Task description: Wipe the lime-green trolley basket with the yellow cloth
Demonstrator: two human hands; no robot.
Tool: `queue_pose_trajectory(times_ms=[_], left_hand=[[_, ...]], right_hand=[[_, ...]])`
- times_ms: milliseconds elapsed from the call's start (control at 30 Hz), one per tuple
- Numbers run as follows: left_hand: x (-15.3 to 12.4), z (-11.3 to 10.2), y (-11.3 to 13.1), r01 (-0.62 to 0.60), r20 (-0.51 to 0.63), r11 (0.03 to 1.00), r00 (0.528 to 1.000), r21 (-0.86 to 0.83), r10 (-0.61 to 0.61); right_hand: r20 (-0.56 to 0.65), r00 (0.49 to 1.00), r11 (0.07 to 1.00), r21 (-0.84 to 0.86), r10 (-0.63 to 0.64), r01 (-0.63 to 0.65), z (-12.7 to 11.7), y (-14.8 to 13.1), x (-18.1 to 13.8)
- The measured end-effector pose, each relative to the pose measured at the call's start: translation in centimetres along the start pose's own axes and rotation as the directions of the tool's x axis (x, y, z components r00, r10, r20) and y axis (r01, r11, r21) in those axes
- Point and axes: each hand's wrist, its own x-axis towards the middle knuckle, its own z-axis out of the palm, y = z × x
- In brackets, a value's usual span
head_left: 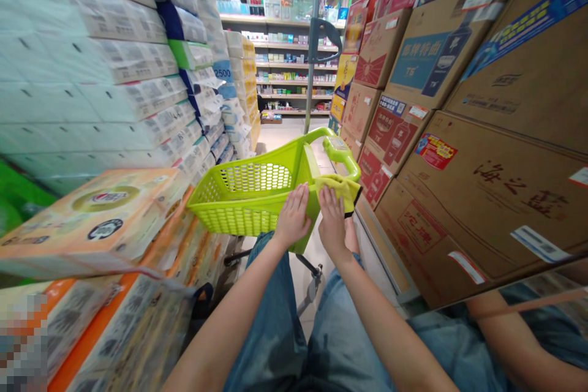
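Observation:
A lime-green shopping cart (239, 211) with perforated basket sides stands sideways in front of my knees. My left hand (294, 217) grips the near rim of its basket, the fingers close together over the edge and the thumb hidden. A yellow cloth (348, 188) with a dark edge is draped over the cart just below its green handle (345, 159). On that cloth lies my right hand (331, 214), pressing it against the cart with the fingers bent slightly over it. The basket's visible inside shows bare green plastic.
Stacked cardboard cartons (505, 177) line the right side. Packs of tissue paper (114, 61) rise on the left, with an orange pack (101, 208) low and near. Behind the cart stand a metal pole (311, 92) and stocked shelves (294, 64). Another person's arm (519, 343) appears at lower right, perhaps a reflection.

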Motion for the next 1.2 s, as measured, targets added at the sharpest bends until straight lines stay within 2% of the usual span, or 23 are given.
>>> queue_pose_trajectory(times_ms=[100,167,333,467,533,600,700,800,900,1033,1100,1200], left_hand=[[-0.1,0.0,0.0,0.005,0.003,1.0,1.0,0.01,-0.005],[0.0,-0.1,0.0,0.002,0.009,1.0,1.0,0.008,-0.002],[0.1,-0.6,0.3,-0.001,0.005,1.0,1.0,-0.023,0.002],[0.1,-0.4,0.3,0.002,-0.006,1.0,1.0,-0.029,-0.002],[0.1,-0.3,0.2,0.002,0.0,1.0,1.0,-0.022,-0.002],[0.0,-0.1,0.0,0.009,0.008,1.0,1.0,-0.014,-0.009],[-0.1,0.1,-0.1,0.023,0.01,1.0,1.0,-0.007,-0.023],[-0.1,0.0,0.0,0.018,0.007,1.0,1.0,-0.002,-0.018],[0.0,-0.2,0.2,0.006,0.007,1.0,1.0,-0.008,-0.006],[0.2,-0.4,0.3,0.004,0.001,1.0,1.0,-0.021,-0.004],[0.3,-0.4,0.3,0.0,-0.001,1.0,1.0,-0.02,0.0],[0.5,-0.4,0.2,-0.003,0.003,1.0,1.0,-0.017,0.003]], right_hand=[[0.087,0.99,0.994,0.001,-0.107,0.107,0.2,0.1,-0.7],[0.073,0.99,0.992,-0.021,-0.119,0.121,-0.6,1.3,-0.5],[-0.114,0.993,0.999,-0.028,0.021,-0.024,-2.7,4.3,1.0],[-0.199,0.972,0.992,0.049,0.124,-0.116,-2.2,3.2,1.3],[-0.153,0.984,0.996,0.049,0.087,-0.081,-1.3,1.9,0.8],[-0.029,0.999,0.999,0.042,-0.024,0.025,-0.4,0.7,0.1],[0.095,0.983,0.987,0.051,-0.154,0.15,-0.1,0.4,-0.5],[0.057,0.985,0.987,0.026,-0.161,0.16,-1.2,1.6,-0.4],[-0.034,0.996,0.997,-0.004,-0.078,0.078,-2.8,3.4,0.5],[-0.095,0.994,0.996,0.063,-0.05,0.056,-4.9,5.1,3.1],[-0.067,0.995,0.991,0.106,-0.072,0.079,-5.9,5.9,4.8],[0.094,0.986,0.986,0.109,-0.137,0.127,-7.7,7.3,7.5]])
